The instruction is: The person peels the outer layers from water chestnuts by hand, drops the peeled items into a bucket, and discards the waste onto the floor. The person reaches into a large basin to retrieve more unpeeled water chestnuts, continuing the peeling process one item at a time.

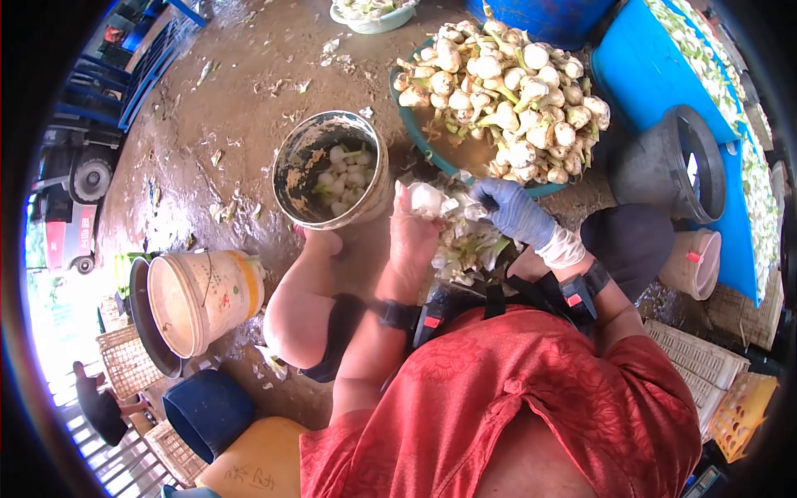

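Bare left hand (413, 228) closed, fingers curled; gloved right hand (516, 213) pinching, close together

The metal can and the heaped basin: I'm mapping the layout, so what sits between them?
In the head view, the left hand holding a white bulb sits between the metal can and the basin.

A tipped white bucket (203, 299) lies beside a blue tub (207, 411).

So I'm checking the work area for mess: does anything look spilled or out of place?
Yes. A white bucket lies tipped on its side at the left, and peelings are scattered over the wet, muddy ground. The heap of bulbs stays piled in its basin.
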Demonstrator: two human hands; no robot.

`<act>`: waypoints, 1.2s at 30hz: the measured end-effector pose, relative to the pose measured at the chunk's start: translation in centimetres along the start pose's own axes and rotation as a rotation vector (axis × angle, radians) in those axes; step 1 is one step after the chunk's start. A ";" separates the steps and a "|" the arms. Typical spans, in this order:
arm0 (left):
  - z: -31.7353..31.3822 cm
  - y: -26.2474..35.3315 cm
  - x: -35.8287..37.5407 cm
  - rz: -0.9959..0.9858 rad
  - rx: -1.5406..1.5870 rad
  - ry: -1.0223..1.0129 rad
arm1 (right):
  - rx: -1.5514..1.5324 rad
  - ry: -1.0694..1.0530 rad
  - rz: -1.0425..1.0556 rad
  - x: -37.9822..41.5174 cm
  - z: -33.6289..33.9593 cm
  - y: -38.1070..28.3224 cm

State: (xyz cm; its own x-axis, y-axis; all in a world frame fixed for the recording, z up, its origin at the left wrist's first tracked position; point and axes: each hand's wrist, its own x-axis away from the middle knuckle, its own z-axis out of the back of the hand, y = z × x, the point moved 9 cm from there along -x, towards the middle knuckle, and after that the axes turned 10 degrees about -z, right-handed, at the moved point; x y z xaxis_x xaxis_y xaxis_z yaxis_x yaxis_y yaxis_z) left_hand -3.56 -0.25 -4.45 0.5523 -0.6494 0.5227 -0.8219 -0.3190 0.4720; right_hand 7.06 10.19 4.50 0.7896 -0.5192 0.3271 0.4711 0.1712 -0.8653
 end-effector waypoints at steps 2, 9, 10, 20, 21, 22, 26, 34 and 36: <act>-1.1 -0.2 0.3 0.000 -0.116 -0.144 | -0.128 0.220 0.227 1.0 0.4 -3.5; -1.5 -0.3 1.2 0.013 -0.264 -0.215 | 0.130 0.195 0.286 -0.4 -1.6 -2.3; -1.1 -0.1 1.0 0.010 -0.189 -0.143 | 0.107 0.122 0.313 0.0 -2.4 -2.5; 0.2 1.2 0.4 -0.079 -0.121 0.108 | 0.152 0.153 0.196 0.4 -1.7 -0.1; -0.5 1.1 0.5 -0.108 -0.192 0.056 | 0.150 0.158 0.189 0.2 -1.9 -0.4; -1.2 1.2 0.4 -0.141 -0.260 0.000 | -0.021 0.232 0.240 0.1 -1.0 -1.1; -3.3 1.5 1.6 -0.255 -0.481 -0.215 | -0.119 0.262 0.262 -0.4 -0.3 -1.6; -1.9 1.5 0.9 -0.182 -0.533 -0.208 | -0.011 0.086 0.417 0.7 -2.8 -2.3; -2.1 1.6 1.0 -0.169 -0.519 -0.190 | 0.006 0.116 0.439 1.3 -2.7 -2.6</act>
State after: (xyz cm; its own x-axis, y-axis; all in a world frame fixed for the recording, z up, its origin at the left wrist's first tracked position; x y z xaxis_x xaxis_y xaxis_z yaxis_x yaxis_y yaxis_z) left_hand -3.99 0.06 -1.64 0.5960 -0.7466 0.2956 -0.5216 -0.0801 0.8494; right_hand 5.80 6.88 6.11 0.8658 -0.4869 -0.1152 0.1043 0.4008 -0.9102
